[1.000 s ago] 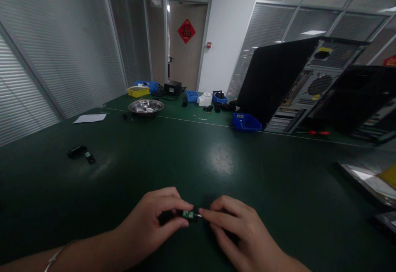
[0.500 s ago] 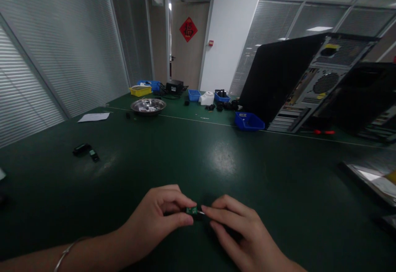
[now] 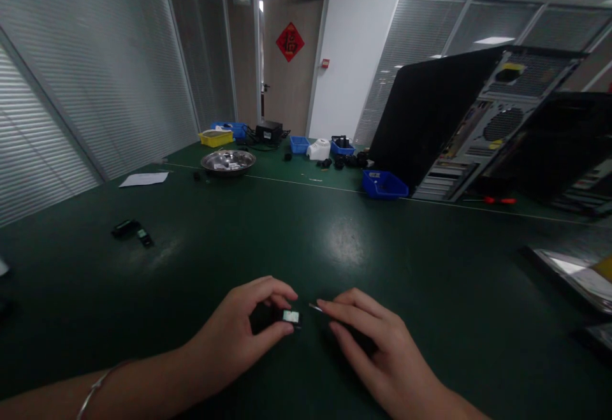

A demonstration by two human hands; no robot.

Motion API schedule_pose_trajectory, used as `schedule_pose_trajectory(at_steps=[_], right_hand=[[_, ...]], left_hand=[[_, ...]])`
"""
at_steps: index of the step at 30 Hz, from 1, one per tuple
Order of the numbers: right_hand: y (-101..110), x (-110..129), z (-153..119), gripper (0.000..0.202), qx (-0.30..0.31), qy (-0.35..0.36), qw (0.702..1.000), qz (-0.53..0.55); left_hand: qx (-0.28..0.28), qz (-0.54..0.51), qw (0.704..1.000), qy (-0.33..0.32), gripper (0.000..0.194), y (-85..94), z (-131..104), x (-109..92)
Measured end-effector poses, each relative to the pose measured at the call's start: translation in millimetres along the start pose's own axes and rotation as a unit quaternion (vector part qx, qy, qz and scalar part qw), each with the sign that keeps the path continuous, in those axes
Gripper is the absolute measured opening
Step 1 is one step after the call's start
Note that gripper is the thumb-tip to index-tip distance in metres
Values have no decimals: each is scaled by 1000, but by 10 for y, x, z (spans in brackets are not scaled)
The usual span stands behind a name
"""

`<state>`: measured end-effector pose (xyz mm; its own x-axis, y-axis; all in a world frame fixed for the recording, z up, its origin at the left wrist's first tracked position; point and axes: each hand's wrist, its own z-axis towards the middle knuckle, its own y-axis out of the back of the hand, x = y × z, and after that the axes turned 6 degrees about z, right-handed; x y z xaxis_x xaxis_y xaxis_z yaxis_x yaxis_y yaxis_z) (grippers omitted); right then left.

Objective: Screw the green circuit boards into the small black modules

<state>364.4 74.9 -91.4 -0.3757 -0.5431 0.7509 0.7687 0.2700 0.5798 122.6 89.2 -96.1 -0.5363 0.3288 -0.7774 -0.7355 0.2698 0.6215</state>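
Observation:
Near the bottom centre, my left hand (image 3: 248, 324) curls around a small black part with a pale green-white face (image 3: 291, 317). Its thumb touches the near edge of the part, while the index finger is raised off it. To the right, my right hand (image 3: 373, 343) pinches a thin metal tool (image 3: 315, 307), whose tip points left towards the part without touching it. Most of the tool is hidden by the fingers. Two similar small black pieces (image 3: 125, 227) (image 3: 144, 237) lie on the green table (image 3: 268, 235) at the left.
A metal bowl (image 3: 228, 161), a yellow bin (image 3: 216, 138) and a white sheet (image 3: 143, 179) are at the back left. A dark blue bin (image 3: 384, 185) stands beside a large black computer case (image 3: 440, 120). A tray with papers (image 3: 574, 275) sits at the right edge.
The small part has turned from its green side to its pale face. My left index finger has lifted from it, and the metal tool's tip has moved slightly up and away.

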Motion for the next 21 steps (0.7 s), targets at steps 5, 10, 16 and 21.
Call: schedule_pose_trajectory(at_steps=[5, 10, 16, 21], right_hand=[[12, -15, 4, 33, -5, -7, 999, 35], [9, -13, 0, 33, 31, -9, 999, -31], [-3, 2, -10, 37, 73, 29, 989, -129], [-28, 13, -23, 38, 51, 57, 988, -131]], left_hand=[[8, 71, 997, -25, 22, 59, 27, 15], [25, 81, 996, -38, 18, 72, 39, -11], [24, 34, 997, -72, 19, 35, 14, 7], [29, 22, 995, -93, 20, -4, -7, 65]])
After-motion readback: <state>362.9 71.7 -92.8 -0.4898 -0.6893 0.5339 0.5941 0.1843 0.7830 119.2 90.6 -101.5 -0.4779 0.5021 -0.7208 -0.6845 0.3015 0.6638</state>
